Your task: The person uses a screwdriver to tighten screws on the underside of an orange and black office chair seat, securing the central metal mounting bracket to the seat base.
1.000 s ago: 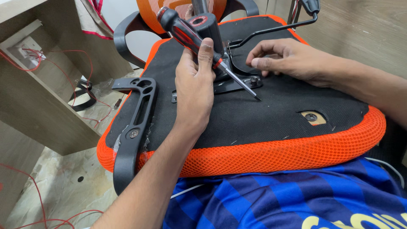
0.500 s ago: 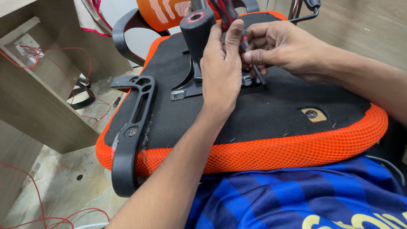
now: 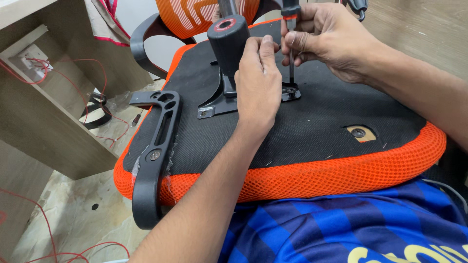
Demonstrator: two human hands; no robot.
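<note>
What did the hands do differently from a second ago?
The screwdriver passed from the left hand to the right hand, which lifted off the seat and now holds it upright, tip at the black metal bracket. The left hand went down to grip the black cylinder post. The upturned orange chair seat stayed on the lap.

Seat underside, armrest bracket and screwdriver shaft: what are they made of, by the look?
Seat underside: black fabric, matte, fuzzy weave; orange open mesh at the rim.
Armrest bracket: looks like moulded black plastic, smooth with a soft sheen.
Screwdriver shaft, held in the right hand: thin dark rod, probably metal.
</note>
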